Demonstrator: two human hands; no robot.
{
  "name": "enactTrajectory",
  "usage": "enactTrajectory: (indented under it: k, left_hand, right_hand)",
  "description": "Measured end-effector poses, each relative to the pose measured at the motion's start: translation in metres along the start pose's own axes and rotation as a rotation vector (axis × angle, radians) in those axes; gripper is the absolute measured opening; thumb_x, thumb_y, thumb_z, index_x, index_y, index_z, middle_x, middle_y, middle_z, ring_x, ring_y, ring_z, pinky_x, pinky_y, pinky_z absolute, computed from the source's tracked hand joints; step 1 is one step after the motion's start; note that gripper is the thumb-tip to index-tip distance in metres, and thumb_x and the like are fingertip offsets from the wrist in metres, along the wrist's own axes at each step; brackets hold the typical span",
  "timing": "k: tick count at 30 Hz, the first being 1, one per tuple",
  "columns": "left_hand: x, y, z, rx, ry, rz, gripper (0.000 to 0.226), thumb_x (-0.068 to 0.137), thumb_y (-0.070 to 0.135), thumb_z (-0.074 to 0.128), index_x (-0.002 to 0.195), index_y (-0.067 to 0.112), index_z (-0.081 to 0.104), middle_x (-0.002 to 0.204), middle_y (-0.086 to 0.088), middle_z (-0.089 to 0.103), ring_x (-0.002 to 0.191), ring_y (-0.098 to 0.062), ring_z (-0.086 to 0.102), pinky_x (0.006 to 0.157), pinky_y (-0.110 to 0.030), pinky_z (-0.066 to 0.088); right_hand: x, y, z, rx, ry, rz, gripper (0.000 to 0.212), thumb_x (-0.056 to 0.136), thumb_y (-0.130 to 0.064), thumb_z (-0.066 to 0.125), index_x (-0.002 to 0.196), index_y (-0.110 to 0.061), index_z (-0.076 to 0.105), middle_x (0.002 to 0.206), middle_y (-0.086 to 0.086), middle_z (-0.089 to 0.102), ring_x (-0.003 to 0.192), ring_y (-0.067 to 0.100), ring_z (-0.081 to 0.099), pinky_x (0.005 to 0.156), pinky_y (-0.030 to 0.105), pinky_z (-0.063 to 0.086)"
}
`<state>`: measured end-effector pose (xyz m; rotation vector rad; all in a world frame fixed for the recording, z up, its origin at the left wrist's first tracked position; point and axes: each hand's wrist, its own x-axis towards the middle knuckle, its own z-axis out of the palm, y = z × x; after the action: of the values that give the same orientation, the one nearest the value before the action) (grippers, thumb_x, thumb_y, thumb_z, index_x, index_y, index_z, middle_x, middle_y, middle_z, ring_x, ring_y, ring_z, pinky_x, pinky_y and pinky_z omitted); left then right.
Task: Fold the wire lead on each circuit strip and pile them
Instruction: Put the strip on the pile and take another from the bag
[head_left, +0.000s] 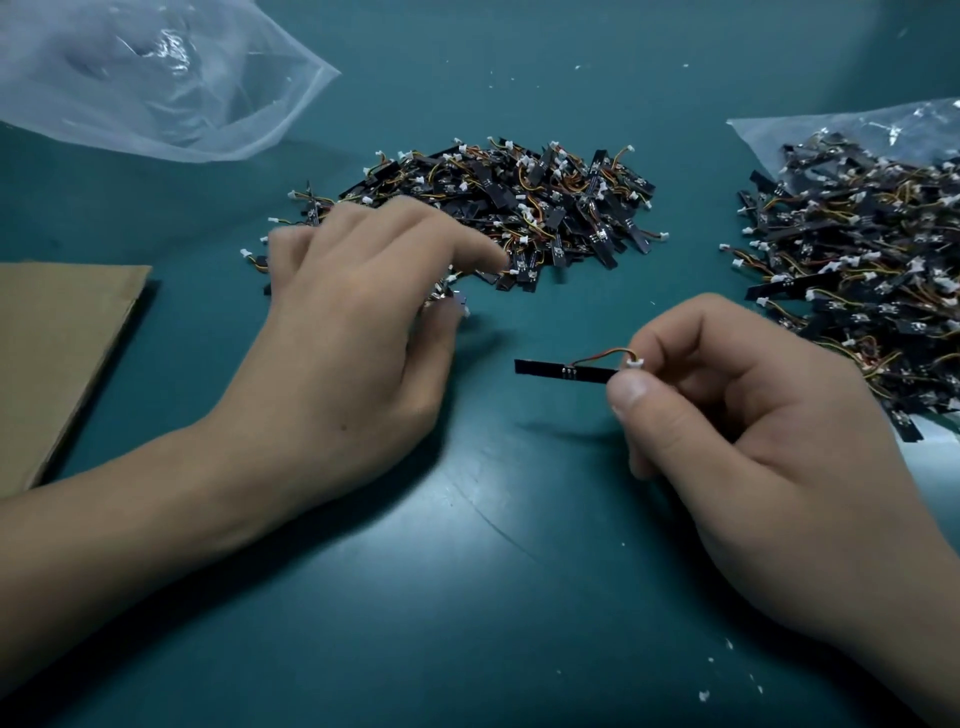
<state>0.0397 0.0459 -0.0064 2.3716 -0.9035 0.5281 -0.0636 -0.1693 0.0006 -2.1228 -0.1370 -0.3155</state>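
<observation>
My right hand (748, 415) pinches one black circuit strip (550, 370) at its right end, thumb and forefinger on the white connector (635, 362). Its orange wire lead (597, 357) arches back over the strip. The strip sticks out to the left, just above the green table (467, 597). My left hand (353, 332) hovers, blurred, over the near left edge of the middle pile of strips (519, 208), fingers spread and bent downward. Something small and white shows at its fingertips; whether it is held is unclear. A second pile (857, 270) lies at the right.
A clear plastic bag (145, 78) lies at the back left. Another bag (831, 130) sits under the right pile. A flat piece of cardboard (57, 353) lies at the left edge. Small white scraps dot the table.
</observation>
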Motion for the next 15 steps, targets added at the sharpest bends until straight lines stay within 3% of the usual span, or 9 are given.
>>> enactTrajectory:
  k: [4, 6, 9, 13, 15]
  left_hand:
    - [-0.005, 0.025, -0.016, -0.163, -0.187, 0.14, 0.019, 0.093, 0.024, 0.055, 0.104, 0.025, 0.069, 0.094, 0.015, 0.062, 0.091, -0.01, 0.058, 0.086, -0.041, 0.031]
    - [-0.005, 0.028, -0.016, -0.128, -0.225, 0.191, 0.012, 0.093, 0.021, 0.062, 0.092, 0.017, 0.073, 0.086, 0.009, 0.065, 0.081, -0.018, 0.061, 0.08, -0.038, 0.03]
    - [-0.002, 0.031, -0.016, -0.067, -0.25, 0.176, 0.01, 0.084, 0.014, 0.068, 0.082, 0.007, 0.076, 0.079, -0.005, 0.069, 0.075, -0.026, 0.065, 0.072, -0.028, 0.022]
    - [-0.001, 0.039, -0.021, -0.061, -0.297, 0.177, 0.007, 0.08, 0.01, 0.07, 0.077, 0.005, 0.075, 0.07, -0.007, 0.068, 0.065, -0.026, 0.063, 0.071, -0.038, 0.029]
    - [0.001, 0.038, -0.02, -0.023, -0.324, 0.189, 0.008, 0.078, 0.01, 0.07, 0.073, 0.005, 0.075, 0.068, -0.009, 0.067, 0.063, -0.029, 0.063, 0.069, -0.041, 0.03]
  right_hand:
    - [0.0, 0.001, 0.0, 0.022, -0.014, -0.015, 0.012, 0.094, -0.039, 0.065, 0.091, -0.028, 0.061, 0.064, 0.002, 0.063, 0.049, 0.019, 0.052, 0.048, 0.022, 0.04]
    - [0.0, 0.0, 0.0, 0.047, -0.027, -0.026, 0.013, 0.093, -0.043, 0.064, 0.092, -0.029, 0.063, 0.064, 0.002, 0.062, 0.05, 0.021, 0.054, 0.049, 0.03, 0.043]
    - [0.0, -0.002, 0.001, 0.092, -0.038, -0.036, 0.014, 0.091, -0.043, 0.064, 0.092, -0.029, 0.065, 0.064, 0.001, 0.062, 0.049, 0.019, 0.053, 0.047, 0.024, 0.042]
    - [0.0, -0.003, 0.0, 0.016, -0.005, -0.066, 0.014, 0.092, -0.042, 0.065, 0.086, -0.03, 0.066, 0.065, 0.0, 0.063, 0.051, 0.019, 0.057, 0.049, 0.029, 0.045]
    - [0.0, -0.002, -0.001, -0.021, -0.009, -0.088, 0.015, 0.093, -0.04, 0.067, 0.083, -0.029, 0.067, 0.064, -0.003, 0.063, 0.051, 0.015, 0.057, 0.049, 0.024, 0.043]
